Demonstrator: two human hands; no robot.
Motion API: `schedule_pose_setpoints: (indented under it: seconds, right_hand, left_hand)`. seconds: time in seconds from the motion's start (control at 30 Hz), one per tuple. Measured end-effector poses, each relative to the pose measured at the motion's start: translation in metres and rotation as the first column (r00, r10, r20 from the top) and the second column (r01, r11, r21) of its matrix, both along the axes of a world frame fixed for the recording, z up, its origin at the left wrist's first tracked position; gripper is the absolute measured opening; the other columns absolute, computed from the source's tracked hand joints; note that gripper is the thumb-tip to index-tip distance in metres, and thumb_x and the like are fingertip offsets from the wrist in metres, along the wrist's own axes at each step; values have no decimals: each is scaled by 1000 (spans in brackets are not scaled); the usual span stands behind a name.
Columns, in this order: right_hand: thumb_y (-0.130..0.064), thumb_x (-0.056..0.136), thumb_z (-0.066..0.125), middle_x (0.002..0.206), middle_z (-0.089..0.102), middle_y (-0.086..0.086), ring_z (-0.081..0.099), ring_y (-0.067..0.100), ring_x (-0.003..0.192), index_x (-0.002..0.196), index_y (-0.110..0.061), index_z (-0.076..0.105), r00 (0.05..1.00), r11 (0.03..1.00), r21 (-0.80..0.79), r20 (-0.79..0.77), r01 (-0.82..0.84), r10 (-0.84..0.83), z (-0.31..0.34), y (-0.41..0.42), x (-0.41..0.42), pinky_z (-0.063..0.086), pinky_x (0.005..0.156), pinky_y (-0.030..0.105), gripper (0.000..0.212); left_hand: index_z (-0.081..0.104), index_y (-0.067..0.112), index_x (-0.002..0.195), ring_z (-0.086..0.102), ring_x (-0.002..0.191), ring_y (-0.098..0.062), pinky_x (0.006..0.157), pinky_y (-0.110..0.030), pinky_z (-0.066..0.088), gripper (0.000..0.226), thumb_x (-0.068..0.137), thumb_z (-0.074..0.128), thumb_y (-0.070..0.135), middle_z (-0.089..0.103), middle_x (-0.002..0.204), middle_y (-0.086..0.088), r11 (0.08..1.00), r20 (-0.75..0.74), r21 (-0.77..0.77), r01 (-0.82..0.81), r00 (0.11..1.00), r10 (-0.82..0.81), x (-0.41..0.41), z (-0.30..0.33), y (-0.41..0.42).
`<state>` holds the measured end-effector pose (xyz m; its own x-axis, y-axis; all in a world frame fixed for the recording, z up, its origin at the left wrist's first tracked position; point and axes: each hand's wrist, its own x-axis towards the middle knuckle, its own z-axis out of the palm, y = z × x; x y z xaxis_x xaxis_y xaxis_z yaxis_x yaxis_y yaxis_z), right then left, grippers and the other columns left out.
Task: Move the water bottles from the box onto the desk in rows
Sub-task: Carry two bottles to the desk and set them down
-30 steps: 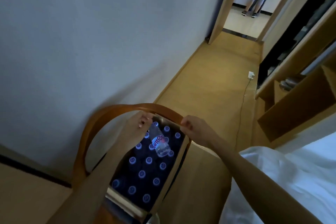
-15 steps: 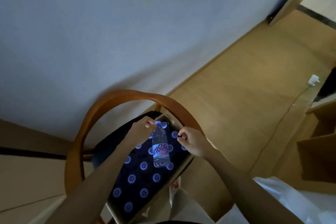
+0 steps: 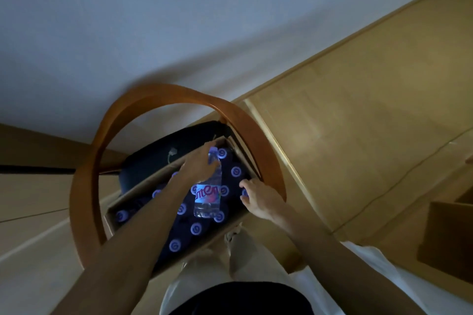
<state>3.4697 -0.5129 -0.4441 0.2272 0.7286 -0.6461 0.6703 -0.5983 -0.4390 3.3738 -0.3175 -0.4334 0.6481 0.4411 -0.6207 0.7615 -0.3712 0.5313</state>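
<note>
In the head view, the left hand point(image 3: 198, 167) is curling its fingers point(image 3: 207, 152) around the neck of a water bottle point(image 3: 208, 195) lying atop the capped bottles in the box point(image 3: 143, 186). The right hand point(image 3: 258, 199) is spreading its fingers point(image 3: 247, 183) over caps just beside it.

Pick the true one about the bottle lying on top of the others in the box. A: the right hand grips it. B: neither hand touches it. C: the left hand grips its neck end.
C: the left hand curls around the neck end of the bottle, while the right hand is at the box edge.
</note>
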Motion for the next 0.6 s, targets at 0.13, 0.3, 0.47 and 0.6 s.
schedule_pose_setpoints:
  seconds: [0.13,0.3,0.47,0.6]
  right_hand:
    - [-33,99,46,132,48,13,49,33,123,138,-17,38,993,988,-98,-8,-116,116,-7,1,0,46,94,42,43]
    - [-33,100,46,131,50,15,54,34,118,140,-16,37,987,976,-143,-31,-162,159,-9,5,7,46,92,41,44]
    - [-32,100,43,128,49,15,57,35,112,141,-16,35,973,946,-235,2,-224,231,-8,14,7,46,87,39,44]
    - [-26,98,48,128,47,14,56,35,113,137,-16,37,934,917,-272,130,-290,334,-7,24,-5,49,85,42,42]
  left_hand:
    - [37,23,140,59,108,-31,88,-38,46,63,85,64,37,58,126,-12,999,-30,14,-36,999,36,-1,-13,-4]
    - [40,37,120,63,87,-26,77,-40,52,53,75,67,36,65,100,-5,992,-7,-11,-126,992,126,2,-14,-4]
    - [37,41,106,62,91,-22,81,-43,52,49,66,65,36,60,103,10,998,77,-30,-52,996,54,1,1,-8]
    - [41,31,107,58,97,-23,86,-44,48,36,76,59,37,58,104,6,999,-49,12,34,998,-33,-12,7,-19]
